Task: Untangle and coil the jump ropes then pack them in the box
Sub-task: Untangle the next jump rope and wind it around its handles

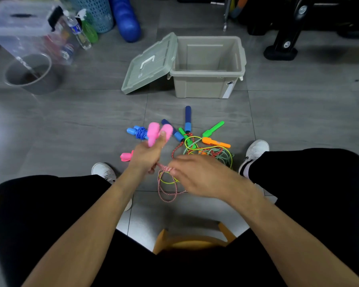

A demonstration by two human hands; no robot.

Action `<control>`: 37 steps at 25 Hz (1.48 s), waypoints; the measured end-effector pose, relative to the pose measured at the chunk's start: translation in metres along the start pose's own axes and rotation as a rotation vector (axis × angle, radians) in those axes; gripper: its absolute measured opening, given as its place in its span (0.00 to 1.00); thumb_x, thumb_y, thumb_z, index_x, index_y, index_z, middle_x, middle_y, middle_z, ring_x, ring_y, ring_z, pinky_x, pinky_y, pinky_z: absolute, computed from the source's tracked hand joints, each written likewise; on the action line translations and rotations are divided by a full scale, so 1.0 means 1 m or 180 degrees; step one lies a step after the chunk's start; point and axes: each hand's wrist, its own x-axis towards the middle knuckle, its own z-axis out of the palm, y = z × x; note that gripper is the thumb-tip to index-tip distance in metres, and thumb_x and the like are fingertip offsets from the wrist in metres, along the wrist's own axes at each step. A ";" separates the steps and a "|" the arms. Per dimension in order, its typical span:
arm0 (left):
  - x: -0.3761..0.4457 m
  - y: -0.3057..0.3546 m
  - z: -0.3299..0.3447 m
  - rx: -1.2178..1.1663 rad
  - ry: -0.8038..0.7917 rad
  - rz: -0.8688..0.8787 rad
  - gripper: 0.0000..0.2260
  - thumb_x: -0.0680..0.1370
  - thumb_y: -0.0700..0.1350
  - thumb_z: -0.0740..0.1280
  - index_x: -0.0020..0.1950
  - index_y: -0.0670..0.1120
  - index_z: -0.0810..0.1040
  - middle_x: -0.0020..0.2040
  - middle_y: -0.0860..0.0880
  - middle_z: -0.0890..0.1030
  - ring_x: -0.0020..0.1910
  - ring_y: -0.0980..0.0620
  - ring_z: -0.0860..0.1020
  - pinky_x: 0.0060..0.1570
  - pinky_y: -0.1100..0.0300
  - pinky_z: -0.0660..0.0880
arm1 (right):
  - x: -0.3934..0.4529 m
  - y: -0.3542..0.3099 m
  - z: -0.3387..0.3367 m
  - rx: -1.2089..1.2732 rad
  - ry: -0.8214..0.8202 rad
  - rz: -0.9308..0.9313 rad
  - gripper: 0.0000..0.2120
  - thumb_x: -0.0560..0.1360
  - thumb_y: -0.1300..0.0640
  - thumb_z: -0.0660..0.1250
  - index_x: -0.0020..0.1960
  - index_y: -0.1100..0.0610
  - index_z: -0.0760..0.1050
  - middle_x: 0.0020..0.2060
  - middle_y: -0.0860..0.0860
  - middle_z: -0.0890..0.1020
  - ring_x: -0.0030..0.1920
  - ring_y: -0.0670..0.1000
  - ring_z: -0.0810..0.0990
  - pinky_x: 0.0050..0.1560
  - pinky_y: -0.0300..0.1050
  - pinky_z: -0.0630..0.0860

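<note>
L hand (145, 156) clamped on pink handles (160, 132); R hand (197, 175) blurred, grip unclear, at cord (168, 189). Risk: cord snagging tangle (205, 150) beyond R hand.

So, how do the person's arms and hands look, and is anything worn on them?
Both forearms are bare, with no sleeves in view. The left hand and the right hand have no gloves; no watch or ring is visible, though the right hand is motion-blurred.

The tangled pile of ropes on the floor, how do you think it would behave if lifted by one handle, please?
The tangled pile would probably rise as a floppy clump, since its thin cords loop through each other. The orange handle and green handle would likely dangle and drag along. It looks light, being thin cord and plastic.
</note>
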 end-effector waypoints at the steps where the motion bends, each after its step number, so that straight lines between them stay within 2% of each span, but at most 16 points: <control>1: -0.006 0.002 0.006 0.0318 -0.0116 0.0158 0.35 0.74 0.72 0.50 0.41 0.41 0.75 0.29 0.44 0.76 0.23 0.50 0.72 0.26 0.63 0.66 | 0.002 0.007 -0.005 0.0058 0.0177 -0.0010 0.08 0.79 0.57 0.59 0.52 0.56 0.76 0.46 0.52 0.78 0.48 0.56 0.78 0.45 0.54 0.75; 3: -0.022 0.009 0.018 0.0624 -0.0363 0.0255 0.39 0.76 0.69 0.39 0.38 0.40 0.75 0.19 0.48 0.73 0.17 0.52 0.70 0.24 0.65 0.65 | 0.006 0.025 -0.016 0.0070 0.0496 0.0000 0.09 0.77 0.57 0.60 0.49 0.57 0.79 0.43 0.53 0.79 0.46 0.52 0.76 0.45 0.49 0.74; 4: -0.030 0.012 0.023 0.0630 -0.0515 0.0251 0.39 0.77 0.68 0.36 0.37 0.41 0.76 0.18 0.47 0.73 0.17 0.53 0.71 0.25 0.65 0.66 | 0.007 0.034 -0.021 0.0108 0.0597 0.0072 0.10 0.76 0.56 0.61 0.48 0.57 0.80 0.42 0.53 0.78 0.45 0.50 0.75 0.45 0.47 0.73; 6: -0.040 0.017 0.026 0.0509 -0.0838 0.0243 0.43 0.76 0.68 0.33 0.43 0.42 0.81 0.27 0.40 0.79 0.24 0.49 0.77 0.30 0.62 0.72 | 0.007 0.050 -0.033 0.0296 0.0655 0.0366 0.10 0.76 0.53 0.64 0.48 0.56 0.82 0.39 0.52 0.77 0.42 0.49 0.75 0.44 0.46 0.72; 8: -0.048 0.023 0.021 0.0777 -0.0924 0.0481 0.42 0.77 0.66 0.33 0.51 0.44 0.81 0.32 0.38 0.79 0.33 0.44 0.79 0.39 0.56 0.75 | 0.007 0.058 -0.042 0.0547 0.0677 0.0575 0.07 0.73 0.53 0.70 0.47 0.55 0.84 0.38 0.51 0.76 0.39 0.46 0.74 0.42 0.39 0.70; 11: -0.058 0.025 0.020 0.1720 -0.0943 0.1457 0.32 0.77 0.65 0.39 0.38 0.47 0.74 0.29 0.49 0.73 0.34 0.46 0.74 0.35 0.58 0.68 | 0.017 0.059 -0.050 0.0982 0.0473 0.0686 0.06 0.67 0.55 0.76 0.42 0.56 0.85 0.35 0.48 0.76 0.35 0.42 0.74 0.37 0.33 0.66; 14: -0.058 0.014 0.023 0.2162 -0.0980 0.2225 0.25 0.79 0.64 0.53 0.30 0.48 0.65 0.26 0.48 0.67 0.27 0.53 0.68 0.31 0.57 0.59 | 0.031 0.064 -0.056 0.1260 -0.0361 0.0769 0.06 0.65 0.54 0.78 0.41 0.54 0.85 0.35 0.49 0.80 0.35 0.41 0.75 0.37 0.38 0.70; 16: -0.048 0.008 0.016 0.2058 -0.0825 0.2542 0.24 0.71 0.69 0.61 0.30 0.50 0.67 0.24 0.50 0.69 0.25 0.58 0.68 0.31 0.59 0.63 | 0.034 0.077 -0.056 0.1580 -0.0598 0.0866 0.04 0.67 0.54 0.76 0.41 0.53 0.85 0.37 0.50 0.82 0.36 0.41 0.76 0.39 0.37 0.71; 19: -0.038 0.001 0.004 0.1961 -0.0794 0.2718 0.19 0.62 0.68 0.68 0.32 0.53 0.70 0.26 0.55 0.73 0.28 0.58 0.73 0.34 0.59 0.71 | 0.035 0.095 -0.055 0.1864 -0.0414 0.1010 0.01 0.69 0.53 0.75 0.40 0.48 0.84 0.36 0.50 0.85 0.36 0.41 0.76 0.40 0.38 0.72; 22: -0.039 -0.003 0.000 0.1467 -0.0538 0.2564 0.14 0.62 0.59 0.70 0.32 0.52 0.69 0.25 0.56 0.72 0.25 0.60 0.70 0.31 0.62 0.69 | 0.037 0.101 -0.048 0.2278 -0.0241 0.0974 0.02 0.71 0.57 0.73 0.42 0.51 0.83 0.32 0.46 0.83 0.34 0.40 0.76 0.37 0.35 0.71; 25: -0.042 0.005 -0.004 0.0640 -0.0432 0.1936 0.10 0.64 0.48 0.73 0.35 0.47 0.73 0.27 0.54 0.75 0.26 0.59 0.70 0.27 0.63 0.68 | 0.033 0.100 -0.031 0.2449 -0.0204 0.1029 0.04 0.72 0.55 0.71 0.40 0.53 0.84 0.31 0.59 0.79 0.33 0.48 0.71 0.35 0.41 0.67; 28: -0.032 0.006 -0.003 -0.0399 -0.0281 0.1322 0.12 0.68 0.38 0.76 0.37 0.48 0.73 0.23 0.57 0.71 0.20 0.61 0.65 0.23 0.68 0.63 | 0.028 0.093 -0.018 0.2502 -0.0229 0.1135 0.16 0.77 0.60 0.66 0.32 0.47 0.80 0.23 0.45 0.75 0.24 0.40 0.67 0.28 0.32 0.64; 31: -0.020 0.006 0.000 -0.0842 0.0169 0.0789 0.18 0.67 0.50 0.78 0.46 0.46 0.73 0.29 0.52 0.76 0.19 0.58 0.67 0.22 0.63 0.62 | 0.026 0.081 -0.001 0.2019 -0.0248 0.1119 0.14 0.78 0.55 0.66 0.35 0.45 0.79 0.25 0.42 0.77 0.27 0.40 0.72 0.33 0.34 0.67; 33: -0.011 0.002 -0.001 -0.0951 0.0434 0.0663 0.24 0.65 0.56 0.77 0.52 0.49 0.71 0.34 0.47 0.80 0.25 0.52 0.76 0.24 0.61 0.65 | 0.026 0.067 0.010 0.1604 -0.0359 0.0988 0.11 0.77 0.54 0.66 0.37 0.51 0.80 0.27 0.43 0.77 0.29 0.41 0.73 0.36 0.35 0.66; 35: -0.005 -0.001 -0.005 -0.0861 0.0663 0.0725 0.21 0.65 0.56 0.78 0.49 0.52 0.73 0.37 0.43 0.82 0.34 0.45 0.82 0.27 0.52 0.71 | 0.028 0.048 0.015 0.1253 -0.0403 0.0668 0.16 0.78 0.57 0.64 0.31 0.52 0.72 0.24 0.45 0.71 0.27 0.43 0.69 0.32 0.34 0.62; 37: 0.001 -0.004 -0.006 -0.0680 0.0787 0.0795 0.21 0.64 0.57 0.78 0.46 0.46 0.76 0.38 0.40 0.82 0.35 0.43 0.83 0.30 0.47 0.76 | 0.030 0.036 0.014 0.0826 -0.0492 0.0406 0.17 0.79 0.57 0.61 0.31 0.54 0.67 0.24 0.45 0.67 0.27 0.44 0.67 0.31 0.39 0.61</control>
